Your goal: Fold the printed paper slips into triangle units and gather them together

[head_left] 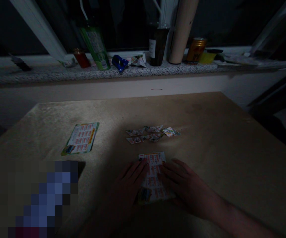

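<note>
A printed paper sheet [153, 180] with red number grids lies flat on the table in front of me. My left hand [134, 177] rests on its left edge, fingers stretched out. On the right edge lies my right hand [176, 177], its fingers also extended and flat. Just beyond the sheet are several small folded paper boats [154, 137] in two short rows. Beside them, to the right, sits a folded paper diamond [171, 132]. A stack of similar printed sheets [82, 138] lies farther left.
The brown table [207, 125] meets a wall below a granite windowsill [133, 72]. On the sill stand a green bottle [97, 48], a dark cup with a straw [157, 46], a red jar [81, 58], a cardboard tube [182, 33] and a can [196, 51]. A pixelated patch covers the lower left.
</note>
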